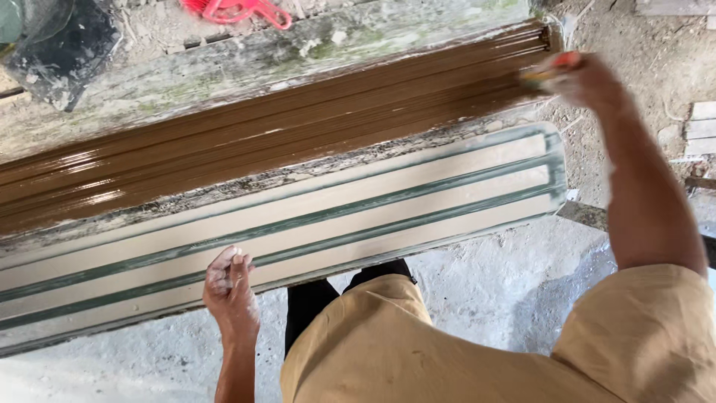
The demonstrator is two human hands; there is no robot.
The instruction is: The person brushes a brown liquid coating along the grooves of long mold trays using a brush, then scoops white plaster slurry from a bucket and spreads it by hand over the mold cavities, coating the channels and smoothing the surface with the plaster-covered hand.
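A long grooved board (246,134) lies across the view, its ridges wet with glossy brown paint. My right hand (593,82) reaches to its far right end, shut on a paintbrush (550,71) with an orange-red handle; the hand is blurred. Closer to me lies a second long ribbed panel (418,201), cream with grey-green grooves. My left hand (230,287) rests its fingertips on the near edge of this cream panel, fingers curled and dusted with pale paint, holding nothing.
Both boards rest on a weathered, mossy concrete slab (246,60). A red plastic tool (239,10) lies at the top, a dark tray (60,45) at the top left. Pale concrete floor (485,283) is below; dirt and wood scraps (701,127) lie at right.
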